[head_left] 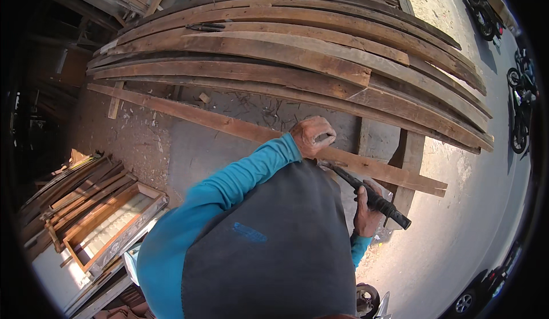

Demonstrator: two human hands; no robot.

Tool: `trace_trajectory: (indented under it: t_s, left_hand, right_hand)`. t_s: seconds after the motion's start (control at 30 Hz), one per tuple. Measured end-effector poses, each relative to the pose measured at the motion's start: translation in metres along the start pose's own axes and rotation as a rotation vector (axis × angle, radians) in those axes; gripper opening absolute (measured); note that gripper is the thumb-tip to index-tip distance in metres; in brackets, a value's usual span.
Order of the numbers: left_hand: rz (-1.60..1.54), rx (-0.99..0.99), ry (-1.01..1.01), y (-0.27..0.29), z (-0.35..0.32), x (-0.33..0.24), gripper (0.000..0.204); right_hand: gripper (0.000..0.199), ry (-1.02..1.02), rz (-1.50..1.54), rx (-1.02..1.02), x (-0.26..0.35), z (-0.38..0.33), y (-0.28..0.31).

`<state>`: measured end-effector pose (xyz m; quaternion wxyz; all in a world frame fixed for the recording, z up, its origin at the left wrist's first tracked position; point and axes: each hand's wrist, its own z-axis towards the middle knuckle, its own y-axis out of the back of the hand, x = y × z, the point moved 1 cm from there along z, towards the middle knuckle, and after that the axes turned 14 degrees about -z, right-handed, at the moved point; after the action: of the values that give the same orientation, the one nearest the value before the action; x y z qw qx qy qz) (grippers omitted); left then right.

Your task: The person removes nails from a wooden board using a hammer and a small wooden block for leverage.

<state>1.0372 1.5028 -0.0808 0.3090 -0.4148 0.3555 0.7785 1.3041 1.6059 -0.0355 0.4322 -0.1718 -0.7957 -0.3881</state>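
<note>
A long reddish-brown plank point(229, 125) crosses in front of me, slanting down to the right. My left hand point(312, 137) rests at the plank, its fingers curled into a fist; whatever it may grip is hidden. Gripped in my right hand point(368, 211) is a dark bar-like tool point(392, 210) with a thick black handle. The tool slants up and left, and its thin end meets the near edge of the plank just below my left hand. My own torso hides what lies below that end.
Several long weathered boards point(274, 78) lie stacked beyond the plank. An upright-grained timber support point(409, 173) passes under its right end. Wooden frames point(117, 227) lean at the left. Motorcycles point(483, 10) stand along the road at the right, with a car point(466, 302) below.
</note>
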Motion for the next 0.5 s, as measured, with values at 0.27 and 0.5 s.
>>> trace_trajectory:
  t_s: [0.27, 0.5]
  left_hand:
    - [-0.029, 0.019, 0.247, 0.034, -0.099, -0.016, 0.009]
    - [0.101, -0.21, 0.439, 0.163, -0.153, -0.006, 0.01]
  right_hand:
    - [0.028, 0.19, 0.013, -0.144, 0.029, 0.028, -0.035]
    - [0.023, 0.206, 0.152, -0.07, 0.11, 0.051, -0.139]
